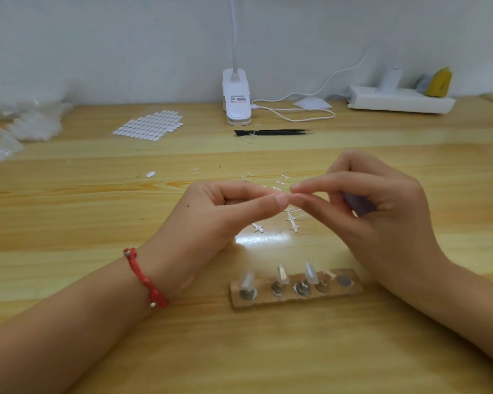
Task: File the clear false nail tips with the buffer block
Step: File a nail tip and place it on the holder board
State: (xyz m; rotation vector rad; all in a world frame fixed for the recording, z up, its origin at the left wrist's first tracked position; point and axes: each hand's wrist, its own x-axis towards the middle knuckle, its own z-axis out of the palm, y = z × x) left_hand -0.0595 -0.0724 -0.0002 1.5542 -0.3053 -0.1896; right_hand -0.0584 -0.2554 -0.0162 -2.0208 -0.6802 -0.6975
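My left hand (225, 206) and my right hand (382, 217) meet fingertip to fingertip above the table. Between them they pinch a small clear nail tip (289, 193) that is barely visible. The curled fingers of my right hand hold a pale lavender buffer block (359, 204), mostly hidden in the palm. Near the front edge lies a wooden holder (350, 290) with several metal stands. Three of the stands carry clear nail tips (310, 273). Clear plastic offcuts (292, 221) lie scattered under my hands.
At the back stand a white clip lamp (236, 95) with its cable and a white power strip (399, 100). Black tweezers (273, 132) lie in front of the lamp. A sheet of adhesive tabs (150, 125) and plastic bags (20, 123) lie far left.
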